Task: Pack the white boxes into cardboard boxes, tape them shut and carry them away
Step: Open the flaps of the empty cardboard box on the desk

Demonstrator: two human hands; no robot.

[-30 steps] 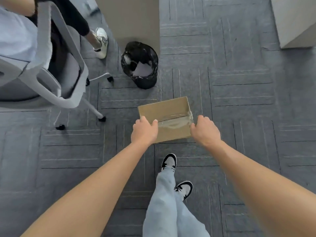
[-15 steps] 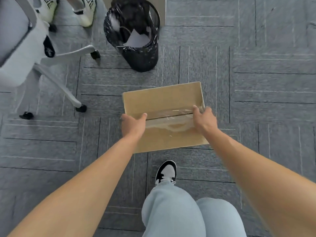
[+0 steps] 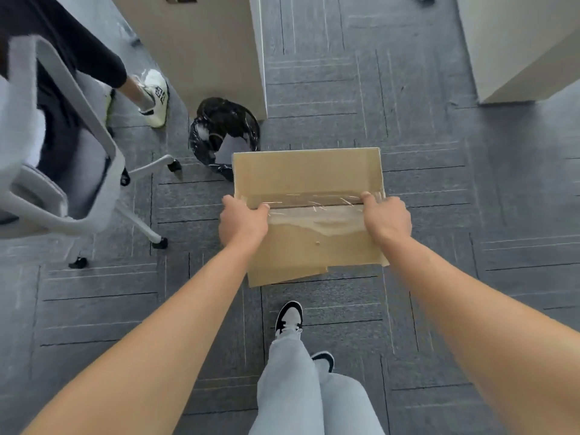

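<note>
A closed cardboard box [image 3: 309, 174] with clear tape along its top seam hangs in front of me above the grey carpet. My left hand [image 3: 241, 222] grips its left side at the seam, thumb on top. On the opposite side, my right hand [image 3: 387, 216] holds the box the same way. A bottom flap edge sticks out a little at the box's near left corner. No white boxes are visible; what is inside is hidden.
A black-lined waste bin [image 3: 224, 133] stands just beyond the box, against a beige desk panel [image 3: 201, 48]. A grey office chair [image 3: 62, 171] with a seated person's leg and white shoe [image 3: 155, 97] is at left. Another panel [image 3: 514, 45] stands far right. My feet are below.
The box has stayed in both hands while I moved over the floor. It has come closer to me and looks larger, and it now covers the bin's near right rim.
</note>
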